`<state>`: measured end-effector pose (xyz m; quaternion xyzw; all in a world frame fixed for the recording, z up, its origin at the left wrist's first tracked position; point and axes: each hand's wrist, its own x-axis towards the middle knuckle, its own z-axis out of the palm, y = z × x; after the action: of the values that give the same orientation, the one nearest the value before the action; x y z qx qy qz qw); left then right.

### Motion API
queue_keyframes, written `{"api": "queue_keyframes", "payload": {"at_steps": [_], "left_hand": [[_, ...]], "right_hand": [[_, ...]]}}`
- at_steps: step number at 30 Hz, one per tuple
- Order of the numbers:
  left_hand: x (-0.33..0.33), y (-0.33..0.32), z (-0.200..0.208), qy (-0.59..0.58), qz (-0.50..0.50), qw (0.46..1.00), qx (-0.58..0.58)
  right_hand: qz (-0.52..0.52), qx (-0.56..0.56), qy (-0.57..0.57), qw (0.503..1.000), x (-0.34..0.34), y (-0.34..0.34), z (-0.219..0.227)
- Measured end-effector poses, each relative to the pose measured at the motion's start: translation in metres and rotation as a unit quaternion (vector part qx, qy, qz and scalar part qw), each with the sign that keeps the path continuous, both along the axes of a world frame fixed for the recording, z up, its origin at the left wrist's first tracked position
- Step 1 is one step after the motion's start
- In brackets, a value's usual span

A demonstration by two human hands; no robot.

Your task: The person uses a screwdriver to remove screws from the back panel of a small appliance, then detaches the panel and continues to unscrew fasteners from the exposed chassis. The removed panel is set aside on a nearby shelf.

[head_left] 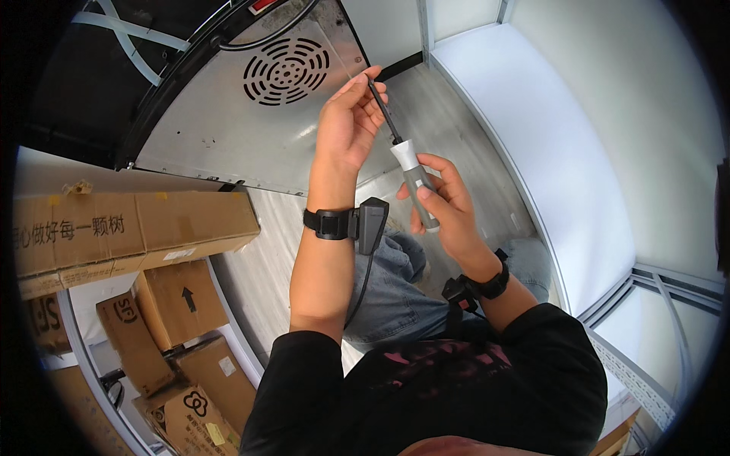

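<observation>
A screwdriver [417,185] with a grey and white handle and a dark shaft slants up and to the left. My right hand [449,201] is closed round its handle. Higher up, my left hand [353,114] pinches the far end of the shaft between thumb and fingers, at the edge of a metal panel [228,144]. The panel has a round pattern of vent slots. Its tip is hidden by my left fingers, so I cannot tell whether it touches a screw.
Cardboard boxes [182,304] are stacked on a shelf at the left. A black cable [266,38] curves over the panel's top. White shelving [525,129] with a metal frame runs along the right. Grey flooring [262,281] shows around my knees.
</observation>
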<state>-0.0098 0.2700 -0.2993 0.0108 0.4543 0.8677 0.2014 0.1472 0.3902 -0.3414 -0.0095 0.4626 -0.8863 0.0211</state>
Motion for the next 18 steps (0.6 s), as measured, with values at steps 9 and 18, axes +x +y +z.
{"api": "queue_keyframes", "payload": {"at_steps": [9, 18], "left_hand": [[-0.009, -0.004, 0.005, -0.003, 0.026, 1.0, -0.013], [-0.009, -0.001, 0.005, 0.002, 0.036, 0.999, -0.013]], "right_hand": [[0.013, -0.037, 0.018, 0.999, -0.013, -0.005, 0.015], [0.035, -0.127, -0.021, 0.991, -0.018, -0.001, 0.016]]}}
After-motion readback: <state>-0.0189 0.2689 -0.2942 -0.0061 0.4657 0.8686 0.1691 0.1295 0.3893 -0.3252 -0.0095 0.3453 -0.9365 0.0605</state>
